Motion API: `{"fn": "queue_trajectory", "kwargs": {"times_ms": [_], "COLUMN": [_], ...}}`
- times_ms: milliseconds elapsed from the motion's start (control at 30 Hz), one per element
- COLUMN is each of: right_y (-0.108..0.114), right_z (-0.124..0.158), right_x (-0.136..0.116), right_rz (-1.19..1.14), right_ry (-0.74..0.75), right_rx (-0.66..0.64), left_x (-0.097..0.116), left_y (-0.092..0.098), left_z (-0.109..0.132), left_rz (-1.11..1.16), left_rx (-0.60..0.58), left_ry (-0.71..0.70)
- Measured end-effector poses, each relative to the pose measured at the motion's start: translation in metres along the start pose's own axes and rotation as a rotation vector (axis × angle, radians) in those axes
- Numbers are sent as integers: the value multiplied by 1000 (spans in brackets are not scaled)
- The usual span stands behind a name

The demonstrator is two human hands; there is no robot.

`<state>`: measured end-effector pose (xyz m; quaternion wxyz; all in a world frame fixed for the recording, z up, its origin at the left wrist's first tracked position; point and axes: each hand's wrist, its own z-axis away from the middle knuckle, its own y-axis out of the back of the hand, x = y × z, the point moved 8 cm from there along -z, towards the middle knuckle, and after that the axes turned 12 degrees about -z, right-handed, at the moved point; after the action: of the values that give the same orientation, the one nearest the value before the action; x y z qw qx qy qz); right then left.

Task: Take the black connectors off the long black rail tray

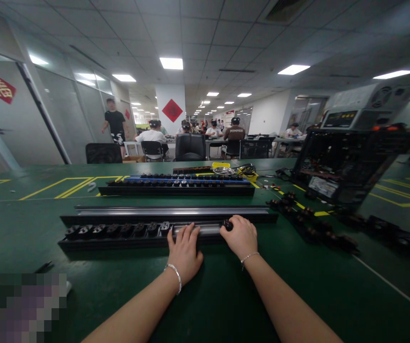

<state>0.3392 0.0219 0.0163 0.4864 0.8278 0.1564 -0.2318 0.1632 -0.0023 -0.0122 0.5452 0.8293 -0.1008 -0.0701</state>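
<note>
The right hand [242,236] is partly hiding a black module [228,225], and the left hand [184,250] is covering some of the black rail [119,244]. Both forearms [131,307] are being cut off at the bottom edge. A blocky blur [21,309] is masking the tabletop [94,290] at lower left. I'm finding the farthest people [204,125] too tiny to tell apart.

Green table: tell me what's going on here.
A person's left hand lies across the near black channel, just right of its row of socket modules. The right hand grips a black module toward the channel's right end. Another channel lies behind, with a farther module-lined one beyond.
</note>
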Motion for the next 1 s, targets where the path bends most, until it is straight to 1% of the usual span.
{"fn": "queue_trajectory", "kwargs": {"times_ms": [267,567,833,1000], "right_y": [2,4,9,8], "right_z": [-2,-4,-7,-7], "right_x": [6,10,22,22], "right_rz": [25,34,38,39], "right_ry": [-4,-11,-44,-58], "right_rx": [0,-1,-1,-7], "left_x": [-1,-1,0,-1], "left_y": [-1,0,0,-1], "left_z": [1,1,1,0], "left_rz": [12,12,0,9], "left_rx": [49,31,11,12], "left_ry": [-11,-14,-9,-10]}}
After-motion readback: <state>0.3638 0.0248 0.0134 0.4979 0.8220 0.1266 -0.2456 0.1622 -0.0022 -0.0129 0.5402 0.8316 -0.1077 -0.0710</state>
